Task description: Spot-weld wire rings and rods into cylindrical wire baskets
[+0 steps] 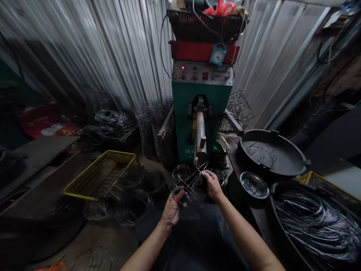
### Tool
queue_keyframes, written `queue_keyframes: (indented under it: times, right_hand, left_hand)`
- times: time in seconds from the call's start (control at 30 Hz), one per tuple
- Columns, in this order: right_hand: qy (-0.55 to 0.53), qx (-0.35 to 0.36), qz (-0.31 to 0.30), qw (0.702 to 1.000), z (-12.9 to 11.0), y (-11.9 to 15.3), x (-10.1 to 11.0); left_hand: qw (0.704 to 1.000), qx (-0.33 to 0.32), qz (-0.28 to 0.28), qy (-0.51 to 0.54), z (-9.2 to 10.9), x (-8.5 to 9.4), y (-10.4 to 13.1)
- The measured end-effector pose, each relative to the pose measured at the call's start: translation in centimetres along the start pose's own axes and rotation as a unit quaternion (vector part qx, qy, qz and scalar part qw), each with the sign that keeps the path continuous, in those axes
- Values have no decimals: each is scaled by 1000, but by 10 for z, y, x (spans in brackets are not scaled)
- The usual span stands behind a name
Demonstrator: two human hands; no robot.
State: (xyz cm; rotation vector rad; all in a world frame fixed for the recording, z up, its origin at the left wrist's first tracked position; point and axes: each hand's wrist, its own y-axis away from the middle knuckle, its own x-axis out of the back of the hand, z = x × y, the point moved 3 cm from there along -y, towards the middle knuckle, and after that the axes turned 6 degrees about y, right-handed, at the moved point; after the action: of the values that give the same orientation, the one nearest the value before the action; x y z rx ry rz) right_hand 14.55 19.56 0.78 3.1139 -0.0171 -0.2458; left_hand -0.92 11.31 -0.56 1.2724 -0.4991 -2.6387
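Wire frame (192, 183) – between both hands (193, 191), held at fingertips

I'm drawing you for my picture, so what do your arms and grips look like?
My left forearm and right forearm have no sleeves showing, and no watch or cables. They get narrower towards the wrists. My left grip and right grip are hands without gloves. One left finger seems to wear an orange-brown wrap; it's too blurry to be sure.
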Motion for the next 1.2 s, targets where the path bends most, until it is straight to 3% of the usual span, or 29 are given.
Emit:
queue_keyframes:
  times: [0.37,0.47,0.53,0.6,0.67,0.77,0.93,1.2]
  right_hand:
    - [-57,-35,15,998,-2,-8,-6]
    - [-12,-38,6,999,-5,-7,-3]
    - [78,-9,1,997,-10,-7,3]
    - [196,70,25,978,-21,-8,14]
    - [296,178,48,937,-35,-9,23]
    - [398,292,-8,870,-50,-14,27]
    - [488,322,-112,804,-53,-27,24]
    - [488,326,-129,799,-52,-31,23]
  left_hand:
    - [1000,-8,8,-15,13,-15,-2]
    - [999,-14,0,-31,19,-18,-1]
    - [999,-16,-5,-35,22,-19,-1]
    - [999,-16,-5,-37,23,-19,-1]
    - [999,-14,-2,-39,23,-20,0]
    - [999,-18,5,-38,23,-20,1]
    - [999,-24,4,-21,21,-20,0]
    - [1000,-17,5,-6,21,-22,1]
